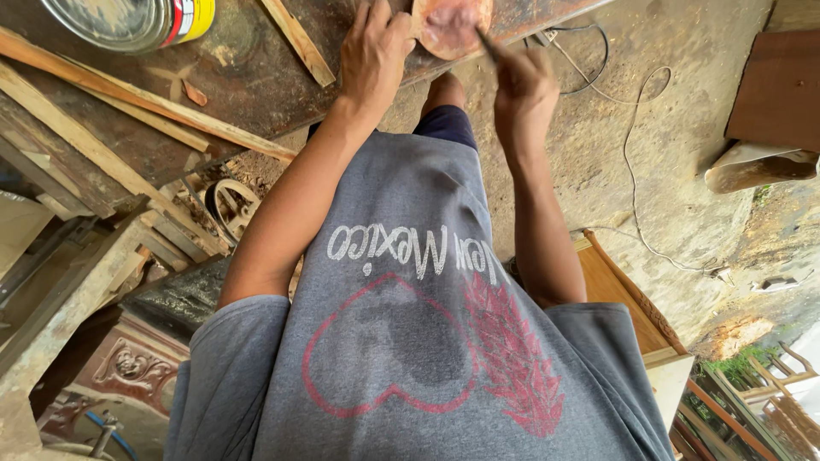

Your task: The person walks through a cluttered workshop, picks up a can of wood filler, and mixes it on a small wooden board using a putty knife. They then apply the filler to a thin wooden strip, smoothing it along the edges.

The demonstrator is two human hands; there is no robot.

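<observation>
1. nearest the camera is the person's grey t-shirt (pixel 410 358), with a red heart outline and a red leaf shape printed on it, filling the 6 o'clock part of the view.
2. both bare forearms run up from the sleeves toward 12 o'clock.
3. the left hand (pixel 373 53) lies on the edge of the dark, stained surface (pixel 248 77), fingers curled and touching the left rim of a round reddish wooden piece (pixel 451 26); whether that grip is truly closed on it cannot be told.
4. the right hand (pixel 524 85) is closed around a thin dark tool (pixel 489 44), whose tip touches the round piece at 12 o'clock.
5. at 10 o'clock, wooden strips (pixel 145 102) lie across the surface.
6. at 11 o'clock, a tin can (pixel 128 21) lies on its side.
7. at 2 o'clock, a thin cable (pixel 632 137) trails over the dirt floor (pixel 683 213).
</observation>
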